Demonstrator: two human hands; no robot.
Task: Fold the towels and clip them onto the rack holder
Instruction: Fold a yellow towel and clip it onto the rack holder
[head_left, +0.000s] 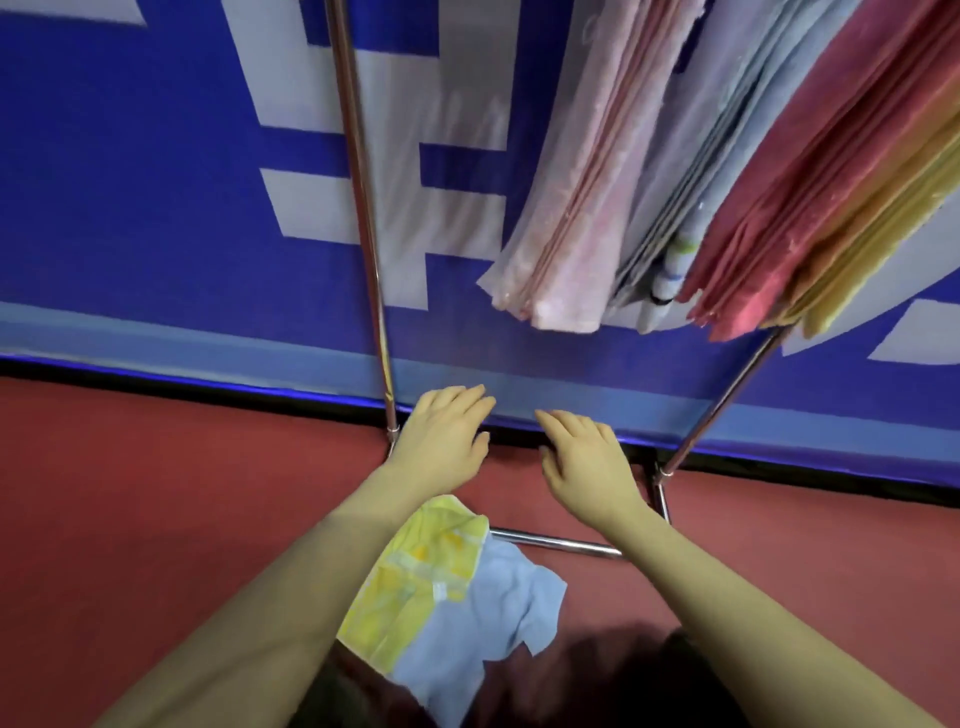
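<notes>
Below, red floor (156, 493), blue banner wall (130, 208)

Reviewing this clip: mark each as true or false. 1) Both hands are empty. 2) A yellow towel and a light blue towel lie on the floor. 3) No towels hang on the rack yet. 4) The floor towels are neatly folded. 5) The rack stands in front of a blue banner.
1) True: the left hand and right hand are stretched forward with straight fingers, holding nothing.
2) True: the yellow towel and light blue towel lie on the red floor.
3) False: pink, grey, red and yellow hanging towels are already on the rack.
4) False: they lie crumpled and overlapping.
5) True: the blue banner stands behind it.
</notes>
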